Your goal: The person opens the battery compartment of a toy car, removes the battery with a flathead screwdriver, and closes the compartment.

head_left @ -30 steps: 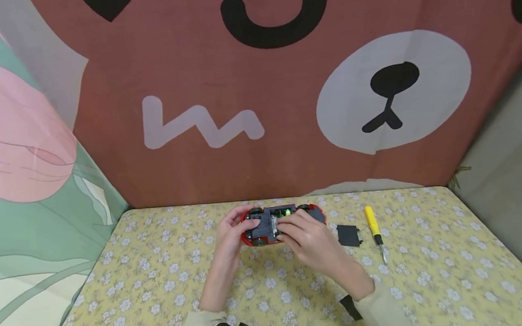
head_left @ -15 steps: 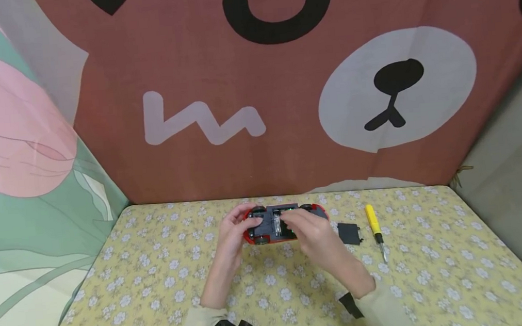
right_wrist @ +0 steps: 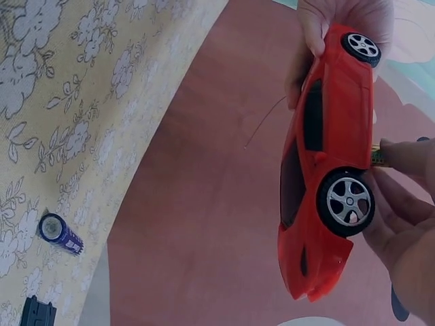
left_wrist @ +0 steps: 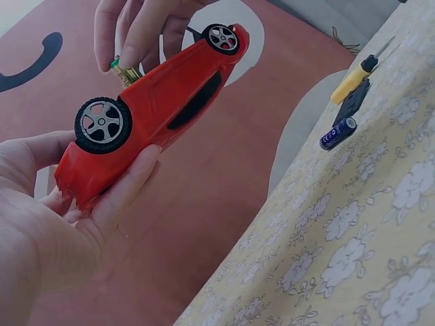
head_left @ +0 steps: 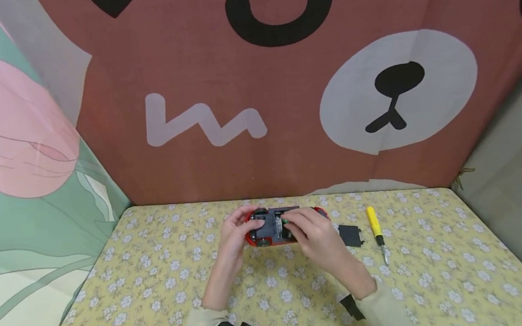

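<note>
A red toy car (head_left: 265,227) is held upside down in my left hand (head_left: 233,238), thumb on its dark underside and fingers around one end. The battery compartment in the underside is uncovered. My right hand (head_left: 319,235) pinches a green and gold battery (left_wrist: 126,72) between thumb and fingers. In the left wrist view the battery sticks up out of the compartment at a tilt. Its lower end is hidden behind the car body. From the right wrist view, only a short piece of the battery (right_wrist: 378,155) shows between car and fingertips.
On the flowered tablecloth (head_left: 159,275) lie a flat black battery cover (head_left: 351,236) and a yellow-handled screwdriver (head_left: 376,234), right of the car. A blue battery (left_wrist: 338,134) lies by the cover. A printed bear curtain (head_left: 196,174) hangs behind the table.
My right fingers have shifted slightly right along the compartment, and the green battery now shows between their tips. My left hand keeps its hold on the car.
</note>
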`<action>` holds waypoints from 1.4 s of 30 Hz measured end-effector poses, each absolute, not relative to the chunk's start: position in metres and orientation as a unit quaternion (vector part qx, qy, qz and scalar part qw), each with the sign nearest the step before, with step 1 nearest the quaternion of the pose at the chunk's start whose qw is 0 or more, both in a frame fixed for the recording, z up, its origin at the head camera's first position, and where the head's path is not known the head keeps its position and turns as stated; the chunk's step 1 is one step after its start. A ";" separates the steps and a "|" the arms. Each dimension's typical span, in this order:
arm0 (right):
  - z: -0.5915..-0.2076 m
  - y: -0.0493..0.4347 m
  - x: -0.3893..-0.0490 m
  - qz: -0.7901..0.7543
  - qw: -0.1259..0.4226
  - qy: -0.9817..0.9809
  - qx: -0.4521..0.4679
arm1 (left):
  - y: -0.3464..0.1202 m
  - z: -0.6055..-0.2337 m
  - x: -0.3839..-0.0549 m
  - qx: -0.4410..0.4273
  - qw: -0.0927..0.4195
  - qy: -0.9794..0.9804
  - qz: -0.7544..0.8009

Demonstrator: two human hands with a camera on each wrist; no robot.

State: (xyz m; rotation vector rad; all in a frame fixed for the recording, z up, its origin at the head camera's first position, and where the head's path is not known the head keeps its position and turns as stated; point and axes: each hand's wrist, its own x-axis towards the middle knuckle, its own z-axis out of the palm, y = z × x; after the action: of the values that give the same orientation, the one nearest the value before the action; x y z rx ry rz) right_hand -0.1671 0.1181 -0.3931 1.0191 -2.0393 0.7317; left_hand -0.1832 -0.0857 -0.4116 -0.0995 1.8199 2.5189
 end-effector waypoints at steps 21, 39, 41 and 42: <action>-0.373 0.137 -0.162 0.564 0.220 -0.779 0.165 | -0.085 -0.411 -0.185 -0.027 0.017 0.589 0.808; -0.365 0.168 -0.173 0.700 0.116 -0.703 0.037 | -0.090 -0.413 -0.184 -0.037 0.003 0.572 0.820; -0.365 0.170 -0.174 0.706 0.119 -0.697 0.040 | -0.089 -0.413 -0.184 -0.035 0.004 0.569 0.821; -0.365 0.171 -0.174 0.706 0.120 -0.696 0.042 | -0.089 -0.413 -0.184 -0.036 0.004 0.568 0.822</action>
State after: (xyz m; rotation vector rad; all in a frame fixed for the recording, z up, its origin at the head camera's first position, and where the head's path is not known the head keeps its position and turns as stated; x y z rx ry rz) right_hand -0.1744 0.1715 -0.3646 0.1231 -2.0351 2.0635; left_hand -0.1841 -0.0889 -0.4128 -0.1113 1.7812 2.5759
